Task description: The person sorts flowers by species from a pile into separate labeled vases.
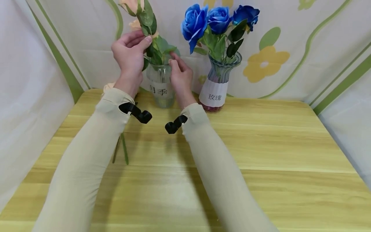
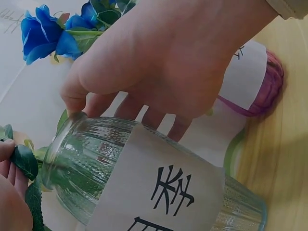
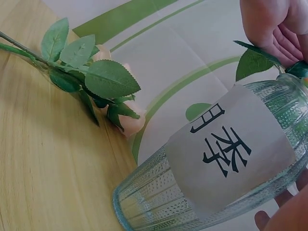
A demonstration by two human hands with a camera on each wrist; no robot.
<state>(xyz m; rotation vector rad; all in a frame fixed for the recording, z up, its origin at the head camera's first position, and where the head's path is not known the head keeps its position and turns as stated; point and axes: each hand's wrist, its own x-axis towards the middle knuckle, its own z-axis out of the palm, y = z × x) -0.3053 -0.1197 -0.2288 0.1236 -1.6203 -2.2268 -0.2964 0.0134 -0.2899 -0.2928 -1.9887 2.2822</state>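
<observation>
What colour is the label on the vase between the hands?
White label, black writing; it shows best in the right wrist view.

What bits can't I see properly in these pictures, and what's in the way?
- Topmost peach rose: cut off by the top edge, head view.
- Stem bottoms of the blue roses: behind the white label on the pink-bottomed vase, head view.
- What's inside the clear vase: blurred by ribbed glass and covered by its paper sign, left wrist view.
- Left hand: partly cut off by the left edge, left wrist view.
</observation>
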